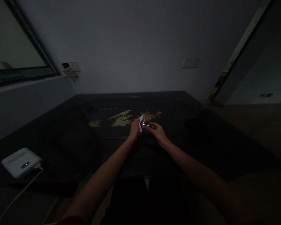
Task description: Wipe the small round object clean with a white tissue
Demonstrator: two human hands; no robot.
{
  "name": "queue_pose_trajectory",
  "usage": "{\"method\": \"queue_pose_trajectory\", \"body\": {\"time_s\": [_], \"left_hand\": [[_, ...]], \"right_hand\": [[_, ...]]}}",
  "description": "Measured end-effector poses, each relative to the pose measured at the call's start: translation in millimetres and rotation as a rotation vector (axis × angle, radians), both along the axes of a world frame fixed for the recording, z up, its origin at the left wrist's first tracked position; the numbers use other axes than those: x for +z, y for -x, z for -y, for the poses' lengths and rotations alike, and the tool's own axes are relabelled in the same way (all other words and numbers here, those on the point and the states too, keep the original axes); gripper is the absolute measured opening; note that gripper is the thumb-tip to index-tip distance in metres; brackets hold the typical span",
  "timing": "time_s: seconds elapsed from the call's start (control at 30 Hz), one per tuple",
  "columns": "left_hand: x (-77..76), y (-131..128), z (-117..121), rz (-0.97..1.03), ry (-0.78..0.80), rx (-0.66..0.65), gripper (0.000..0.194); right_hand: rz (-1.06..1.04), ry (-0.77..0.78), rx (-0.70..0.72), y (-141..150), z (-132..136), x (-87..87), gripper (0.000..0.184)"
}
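Observation:
Both hands meet over the middle of a dark, glossy table [154,159]. My left hand [134,128] is closed on a white tissue or cloth [141,122], which looks thin and creased. Between thumb and fingers, my right hand [158,131] pinches a small shiny metallic object [145,124]; dim light hides its exact kind. The white piece lies against the left side of the shiny object. Behind the hands, the tabletop carries a painted bird-and-flower picture [120,119].
A white box-shaped device [22,162] with a white cable [20,195] sits at the table's left edge. Wall sockets [191,63] are on the back wall, and a plugged-in adapter [69,72] is at the left corner. A window [16,40] is at upper left.

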State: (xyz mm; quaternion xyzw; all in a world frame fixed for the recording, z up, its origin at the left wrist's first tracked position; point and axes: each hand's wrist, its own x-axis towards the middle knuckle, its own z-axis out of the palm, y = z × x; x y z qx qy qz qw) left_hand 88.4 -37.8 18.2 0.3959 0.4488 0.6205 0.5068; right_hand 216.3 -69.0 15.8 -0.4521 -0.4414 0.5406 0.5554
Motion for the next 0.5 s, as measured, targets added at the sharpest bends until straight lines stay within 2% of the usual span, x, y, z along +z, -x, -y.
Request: {"method": "queue_pose_trajectory", "body": {"time_s": [0.1,0.27,0.4,0.5], "left_hand": [[-2.3,-2.3,-1.3,0.19,0.095,-0.036,0.024],[-1.3,-4.5,1.2,0.422,0.204,-0.194,0.028],[2.6,-5.5,3.9,0.454,0.2,-0.233,0.031],[3.2,-6.3,4.7,0.391,0.161,-0.191,0.032]], "right_hand": [[-0.04,-0.009,0.008,-0.6,-1.0,-0.6,0.046],[-0.133,0.01,0.066,-1.0,-0.2,1.2,0.046],[-0.163,0.01,0.076,-0.6,1.1,2.7,0.043],[-0.164,0.002,0.078,-0.5,1.6,3.5,0.044]]}}
